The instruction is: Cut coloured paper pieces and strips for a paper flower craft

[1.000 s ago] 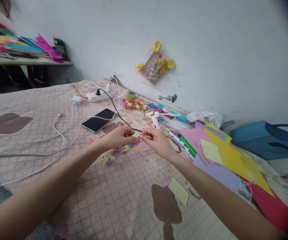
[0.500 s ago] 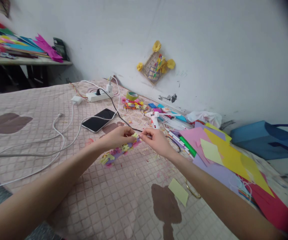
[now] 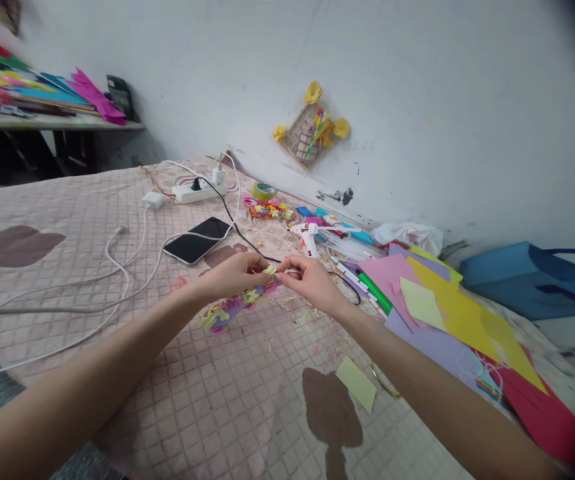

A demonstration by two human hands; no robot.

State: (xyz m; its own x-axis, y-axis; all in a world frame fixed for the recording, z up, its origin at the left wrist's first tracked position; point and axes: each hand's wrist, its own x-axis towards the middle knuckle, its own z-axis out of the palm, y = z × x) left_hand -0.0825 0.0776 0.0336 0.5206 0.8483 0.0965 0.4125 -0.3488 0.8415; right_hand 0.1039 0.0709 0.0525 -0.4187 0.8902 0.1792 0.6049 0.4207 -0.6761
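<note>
My left hand (image 3: 232,277) grips a strip of purple paper (image 3: 237,308) decorated with cut yellow, green and pink shapes, and the strip hangs down toward the bedspread. My right hand (image 3: 310,285) faces it from the right, with its fingertips pinching a small yellow paper piece (image 3: 269,271) at the strip's upper end. A thin white bit (image 3: 292,271) shows by those fingers, too small to name. A black cable (image 3: 254,250) runs just behind my hands.
A pink checked bedspread (image 3: 67,267) bears a phone (image 3: 197,240), white cables, a power strip (image 3: 197,193), a hot glue gun (image 3: 310,238), tape (image 3: 264,192), markers and coloured paper sheets (image 3: 460,320). A blue bag (image 3: 532,283) lies right; a paper-laden shelf (image 3: 42,125) stands left.
My right hand has shifted slightly left, closer to my left hand. The strip and the surrounding objects have stayed in place, apart from a slight shift of the view.
</note>
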